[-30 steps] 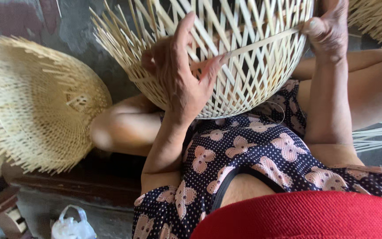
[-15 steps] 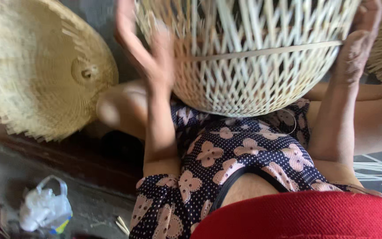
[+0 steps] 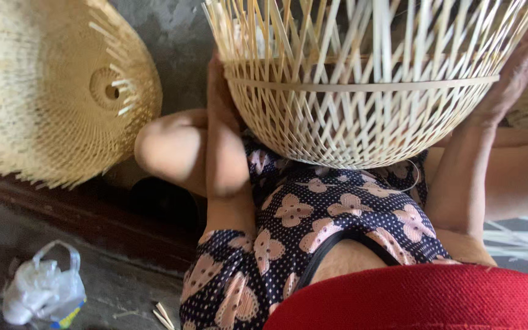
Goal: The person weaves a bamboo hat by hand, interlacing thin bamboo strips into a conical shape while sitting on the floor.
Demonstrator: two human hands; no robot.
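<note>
Down at floor level, seen from the head camera, the ground is grey, rough concrete (image 3: 123, 287), dusty, with a dark worn wooden ledge (image 3: 93, 214) running across it. A crumpled white plastic bag (image 3: 43, 292) lies on the concrete at the lower left, and a couple of short pale bamboo slivers (image 3: 163, 315) lie near it. More loose bamboo strips (image 3: 520, 241) spread flat on the floor at the far right.

The person sits with knees apart, wearing dark dotted cloth with pale flowers (image 3: 313, 214), and holds a half-woven bamboo basket (image 3: 362, 104) up above the lap, between both hands. The left hand (image 3: 221, 98) presses against the basket's left side; most of its fingers are hidden behind the weave, so I cannot tell how far they are spread. The right hand (image 3: 511, 76) lies flat on the basket's right side, fingers together and stretched along the curve, not curled round any strip.

The basket is bowl-shaped, its rounded bottom facing down, made of thin flat pale strips crossed in an open diamond lattice. One horizontal strip bands it round the middle, and above that the free ends stand up unwoven like spikes. Leaning at the left is a finished woven dome (image 3: 50, 91), tighter in texture, straw-coloured, with a small round hole at its centre and frayed ends along its lower edge. A red woven brim (image 3: 423, 299) fills the bottom right.
</note>
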